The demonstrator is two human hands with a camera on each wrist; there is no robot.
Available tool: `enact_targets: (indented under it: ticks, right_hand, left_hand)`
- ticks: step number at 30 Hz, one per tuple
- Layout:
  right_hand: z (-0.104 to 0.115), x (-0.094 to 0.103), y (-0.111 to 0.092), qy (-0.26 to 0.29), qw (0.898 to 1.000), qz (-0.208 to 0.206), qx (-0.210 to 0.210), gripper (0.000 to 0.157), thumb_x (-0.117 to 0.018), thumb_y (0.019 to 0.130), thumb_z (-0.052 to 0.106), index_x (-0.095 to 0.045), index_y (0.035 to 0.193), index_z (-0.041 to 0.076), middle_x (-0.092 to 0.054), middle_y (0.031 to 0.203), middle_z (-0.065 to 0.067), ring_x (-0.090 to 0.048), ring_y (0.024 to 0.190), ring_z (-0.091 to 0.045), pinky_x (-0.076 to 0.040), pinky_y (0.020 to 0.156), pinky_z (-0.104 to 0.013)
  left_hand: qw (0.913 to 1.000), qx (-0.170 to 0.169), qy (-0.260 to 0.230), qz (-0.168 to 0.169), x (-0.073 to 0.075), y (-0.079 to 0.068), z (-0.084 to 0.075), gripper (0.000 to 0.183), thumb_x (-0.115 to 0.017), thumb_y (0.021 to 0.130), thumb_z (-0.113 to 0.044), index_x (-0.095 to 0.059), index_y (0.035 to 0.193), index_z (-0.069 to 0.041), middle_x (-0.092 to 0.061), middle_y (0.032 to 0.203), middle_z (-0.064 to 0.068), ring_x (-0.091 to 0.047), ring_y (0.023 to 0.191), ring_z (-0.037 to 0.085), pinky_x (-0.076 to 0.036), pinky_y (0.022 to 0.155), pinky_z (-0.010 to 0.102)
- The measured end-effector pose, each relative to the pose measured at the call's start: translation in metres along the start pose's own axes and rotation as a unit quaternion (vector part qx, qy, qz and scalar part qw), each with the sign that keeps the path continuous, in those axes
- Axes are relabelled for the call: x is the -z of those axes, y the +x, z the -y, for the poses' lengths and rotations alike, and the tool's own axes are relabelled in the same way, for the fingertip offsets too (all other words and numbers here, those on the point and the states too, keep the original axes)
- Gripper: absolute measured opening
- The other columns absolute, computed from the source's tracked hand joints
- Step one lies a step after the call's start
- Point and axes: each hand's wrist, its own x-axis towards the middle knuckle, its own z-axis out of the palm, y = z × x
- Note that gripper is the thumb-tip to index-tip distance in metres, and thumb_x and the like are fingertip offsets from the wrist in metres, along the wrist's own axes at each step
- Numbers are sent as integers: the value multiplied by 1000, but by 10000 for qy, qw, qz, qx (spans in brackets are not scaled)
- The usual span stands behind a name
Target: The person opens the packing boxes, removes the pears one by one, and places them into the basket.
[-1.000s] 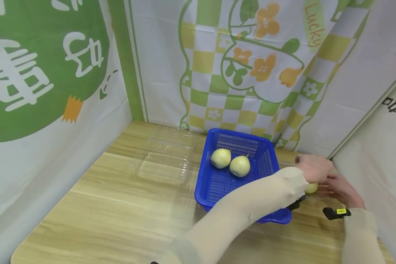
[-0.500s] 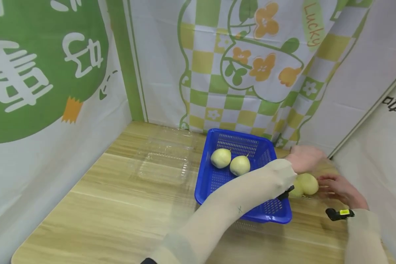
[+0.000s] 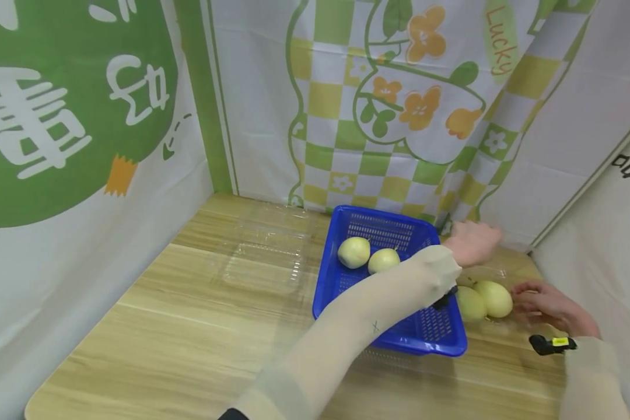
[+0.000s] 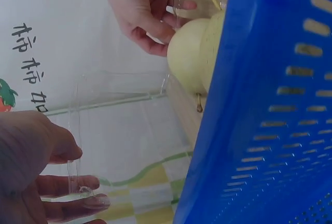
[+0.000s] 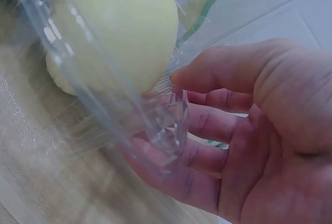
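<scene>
Two pale yellow pears [image 3: 496, 300] sit in a clear plastic clamshell box [image 5: 166, 125] right of the blue basket. My left hand [image 3: 473, 242] pinches the rim of the box's raised clear lid [image 4: 122, 86] between thumb and fingers, as the left wrist view shows. My right hand [image 3: 553, 306] grips the box's near right wall, thumb inside by a pear [image 5: 116, 32] and fingers curled beneath the rim. Part of the box is hidden behind the basket and my left forearm in the head view.
The blue perforated basket [image 3: 322, 280] stands mid-table with two more pears [image 3: 354, 252] inside, under my left forearm. Another clear clamshell box [image 3: 262, 268] lies unfolded on the wooden table [image 3: 152, 344] to the left. Printed cloth walls [image 3: 257, 116] close off the back and sides.
My left hand has moved left and slightly up, away from my right hand, uncovering the pears in the box. My right hand has shifted slightly right and down.
</scene>
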Motion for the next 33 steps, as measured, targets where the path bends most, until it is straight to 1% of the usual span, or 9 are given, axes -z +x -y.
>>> enact_targets:
  ticks: [5, 8, 13, 17, 20, 24, 26, 28, 33]
  right_hand:
    - [-2, 0, 1, 240, 9996, 135, 44, 12, -49, 95, 15, -49, 105, 8, -64, 92, 2, -66, 86, -17, -54, 73, -41]
    - [-4, -1, 3, 380, 9989, 251, 76, 7, -48, 96, 14, -50, 102, 11, -65, 91, 3, -66, 86, -17, -54, 74, -42]
    - [-7, 1, 1, 423, 9989, 194, 27, 7, -50, 95, 17, -50, 101, 14, -65, 92, 3, -66, 86, -16, -54, 74, -42]
    - [-8, 2, -1, 511, 9983, 251, 77, 5, -49, 95, 17, -53, 99, 18, -66, 92, 5, -66, 86, -15, -54, 73, -42]
    - [-8, 2, -2, 599, 9975, 346, 122, 8, -48, 96, 16, -55, 97, 21, -67, 91, 6, -66, 86, -15, -54, 72, -41]
    - [-7, 3, -3, 665, 9965, 479, 182, 11, -47, 96, 15, -55, 96, 22, -67, 91, 6, -66, 87, -15, -54, 71, -39]
    - [-6, 3, -3, 687, 9963, 492, 184, 12, -47, 96, 14, -55, 95, 23, -67, 91, 6, -66, 86, -15, -55, 70, -39]
    - [-6, 3, -4, 687, 9962, 490, 199, 12, -47, 96, 14, -55, 95, 23, -68, 91, 6, -66, 86, -15, -55, 70, -39]
    - [-5, 2, -5, 632, 9970, 418, 151, 9, -49, 96, 16, -55, 99, 21, -67, 93, 6, -66, 88, -16, -54, 71, -39]
  left_hand:
    - [9999, 141, 4, -89, -1, 0, 8, 21, -43, 94, -31, -54, 112, -36, -60, 110, -10, -57, 99, 16, -46, 73, 39]
    - [9998, 201, -3, -15, -1, -2, 15, 22, -44, 94, -34, -51, 115, -35, -59, 112, -8, -57, 100, 17, -45, 75, 40]
    - [9995, 221, -81, 206, 5, -4, 27, 31, -47, 92, -40, -45, 124, -36, -57, 115, -8, -55, 101, 18, -44, 77, 40]
    - [9993, 134, -197, 285, 10, -6, 35, 30, -46, 92, -40, -46, 122, -35, -56, 117, -10, -55, 103, 17, -44, 79, 39]
    - [9984, 58, -291, 479, 14, -8, 43, 25, -43, 94, -41, -49, 117, -35, -54, 118, -12, -55, 101, 15, -44, 81, 39]
    - [9961, -12, -352, 808, 21, -11, 52, 12, -42, 95, -33, -53, 99, -32, -56, 106, -12, -53, 88, 12, -43, 79, 38]
    - [9952, -16, -388, 902, 23, -13, 57, 12, -40, 95, -28, -52, 94, -30, -55, 99, -10, -49, 82, 12, -42, 76, 37]
    - [9944, -3, -449, 953, 24, -15, 62, 15, -38, 95, -24, -51, 94, -29, -53, 95, -9, -47, 79, 12, -40, 73, 36]
    - [9954, -174, -513, 785, 21, -22, 82, 16, -38, 95, -21, -52, 98, -28, -53, 90, -7, -45, 76, 12, -38, 66, 32]
